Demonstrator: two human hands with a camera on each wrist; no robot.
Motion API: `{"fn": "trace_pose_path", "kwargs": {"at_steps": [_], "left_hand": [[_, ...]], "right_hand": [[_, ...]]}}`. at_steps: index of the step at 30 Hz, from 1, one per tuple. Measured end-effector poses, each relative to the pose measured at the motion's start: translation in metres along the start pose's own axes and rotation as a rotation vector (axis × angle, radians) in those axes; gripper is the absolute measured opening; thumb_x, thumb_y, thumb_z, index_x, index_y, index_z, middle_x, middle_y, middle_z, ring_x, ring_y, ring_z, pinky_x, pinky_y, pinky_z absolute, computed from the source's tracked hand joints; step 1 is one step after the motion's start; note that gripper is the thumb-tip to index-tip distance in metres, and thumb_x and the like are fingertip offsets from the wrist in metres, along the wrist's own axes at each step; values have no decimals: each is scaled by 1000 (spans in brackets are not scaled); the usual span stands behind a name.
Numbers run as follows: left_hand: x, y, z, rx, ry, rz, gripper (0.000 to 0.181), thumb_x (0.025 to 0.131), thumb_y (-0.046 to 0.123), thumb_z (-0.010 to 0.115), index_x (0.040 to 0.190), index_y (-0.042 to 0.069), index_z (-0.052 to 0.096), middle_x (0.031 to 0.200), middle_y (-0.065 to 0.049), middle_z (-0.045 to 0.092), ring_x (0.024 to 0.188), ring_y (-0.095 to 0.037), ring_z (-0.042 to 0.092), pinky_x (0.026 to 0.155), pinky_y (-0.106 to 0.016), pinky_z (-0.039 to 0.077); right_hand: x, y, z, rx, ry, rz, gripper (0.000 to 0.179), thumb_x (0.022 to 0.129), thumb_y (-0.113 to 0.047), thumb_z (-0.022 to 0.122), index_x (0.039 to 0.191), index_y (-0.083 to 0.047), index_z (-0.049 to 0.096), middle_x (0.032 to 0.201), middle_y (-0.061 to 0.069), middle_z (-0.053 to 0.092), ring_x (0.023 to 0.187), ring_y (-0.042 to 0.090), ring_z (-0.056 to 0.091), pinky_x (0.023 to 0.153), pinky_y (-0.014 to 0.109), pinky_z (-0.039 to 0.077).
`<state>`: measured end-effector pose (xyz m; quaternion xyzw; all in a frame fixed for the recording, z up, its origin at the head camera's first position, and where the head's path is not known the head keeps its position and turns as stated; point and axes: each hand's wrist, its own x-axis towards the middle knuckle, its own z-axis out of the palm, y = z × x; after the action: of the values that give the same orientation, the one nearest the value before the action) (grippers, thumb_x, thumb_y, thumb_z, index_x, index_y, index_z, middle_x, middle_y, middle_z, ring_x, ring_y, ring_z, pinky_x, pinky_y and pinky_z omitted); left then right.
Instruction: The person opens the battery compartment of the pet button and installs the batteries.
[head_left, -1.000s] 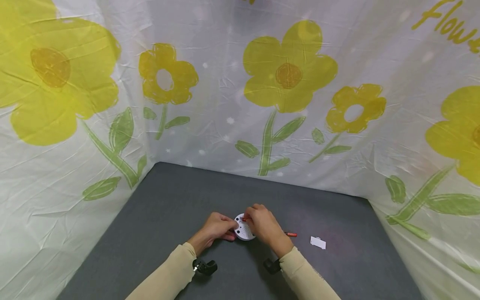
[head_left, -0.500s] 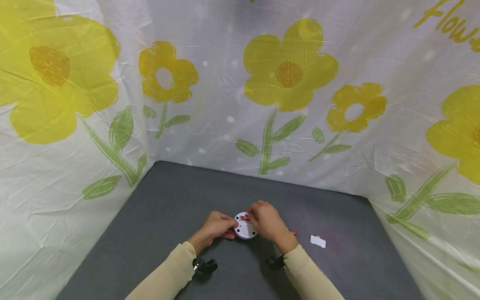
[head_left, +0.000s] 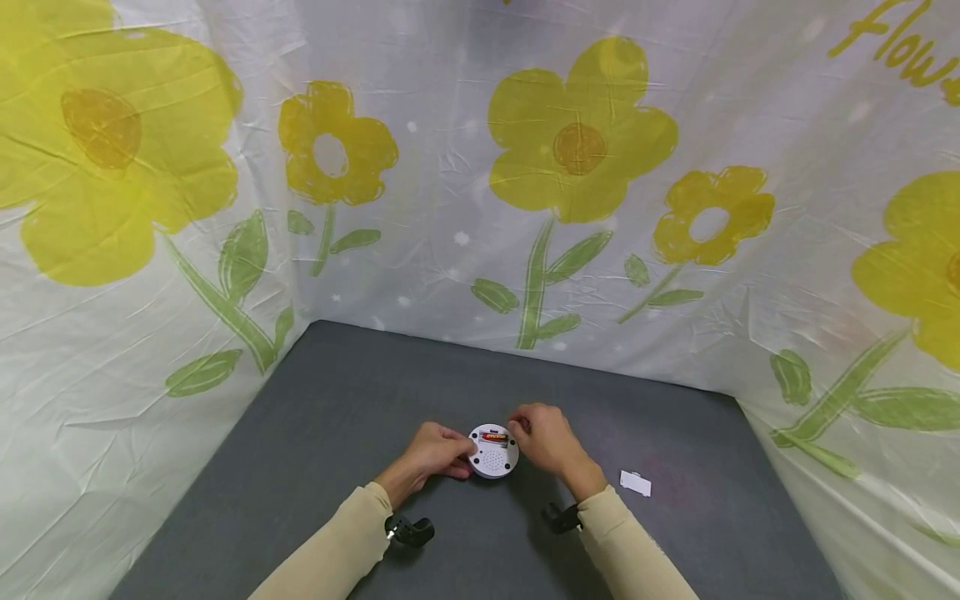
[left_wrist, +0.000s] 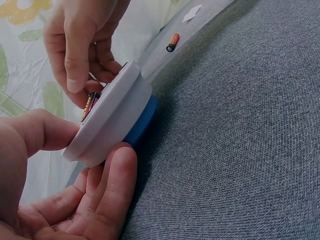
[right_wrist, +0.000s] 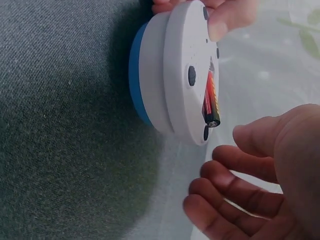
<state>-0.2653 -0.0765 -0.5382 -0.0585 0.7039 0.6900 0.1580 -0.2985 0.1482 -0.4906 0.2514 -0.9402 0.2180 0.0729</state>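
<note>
My left hand [head_left: 437, 452] holds a round white device [head_left: 493, 461] by its left edge, thumb on the upper face and fingers underneath. The device has small dark feet, a patch of speaker holes and a blue part [left_wrist: 145, 120] facing the table. A red and black battery [head_left: 494, 437] sits in its uncovered battery compartment. In the right wrist view this battery [right_wrist: 213, 107] is tilted, its near end sticking up above the face. Just right of the device is my right hand [head_left: 549, 437], its fingers loosely bent around nothing, apart from the battery end.
Another battery [left_wrist: 173, 42] lies on the table beyond the device, hidden behind the right arm in the head view. Farther right lies a small white battery cover [head_left: 635, 483]. A flower-printed curtain [head_left: 450, 167] surrounds the dark grey table [head_left: 390, 375].
My right hand has let go of the battery and drawn back to the right, leaving it in the compartment. The left hand and the device have barely moved.
</note>
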Motion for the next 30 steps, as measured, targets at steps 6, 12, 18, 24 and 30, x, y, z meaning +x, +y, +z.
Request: {"fn": "trace_pose_path", "kwargs": {"at_steps": [6, 12, 18, 24, 30], "left_hand": [[2, -2, 0, -22, -5, 2, 20, 90, 3, 76, 105, -9, 78, 86, -11, 78, 68, -13, 74, 63, -27, 68], [2, -2, -1, -23, -11, 3, 21, 90, 4, 75, 106, -10, 78, 86, -11, 78, 69, -13, 74, 64, -27, 68], [2, -1, -1, -27, -15, -7, 22, 90, 4, 74, 107, -11, 77, 86, -12, 78, 69, -14, 74, 64, -27, 68], [2, -2, -1, -25, -10, 4, 21, 90, 4, 75, 106, -10, 77, 86, -11, 78, 70, -14, 75, 64, -27, 68], [3, -3, -1, -12, -1, 4, 21, 90, 5, 75, 105, -9, 77, 86, -12, 78, 70, -14, 75, 64, -28, 68]], "right_hand": [[-1, 1, -1, 74, -85, 96, 12, 101, -13, 73, 103, -7, 83, 94, 4, 80, 84, 16, 70, 72, 37, 60], [-3, 0, -3, 145, -130, 185, 16, 104, -19, 71, 105, -11, 85, 101, 4, 82, 88, 16, 71, 73, 36, 60], [-4, 1, -1, 256, -160, 277, 20, 104, -22, 70, 109, -11, 85, 92, 4, 80, 77, 12, 66, 64, 30, 55], [-7, 4, 2, 401, -184, 331, 21, 103, -19, 70, 109, -4, 84, 75, 9, 74, 65, 18, 69, 56, 24, 54], [-8, 4, 5, 429, -178, 344, 20, 103, -19, 72, 109, -3, 83, 74, 6, 72, 64, 15, 67, 56, 24, 57]]}}
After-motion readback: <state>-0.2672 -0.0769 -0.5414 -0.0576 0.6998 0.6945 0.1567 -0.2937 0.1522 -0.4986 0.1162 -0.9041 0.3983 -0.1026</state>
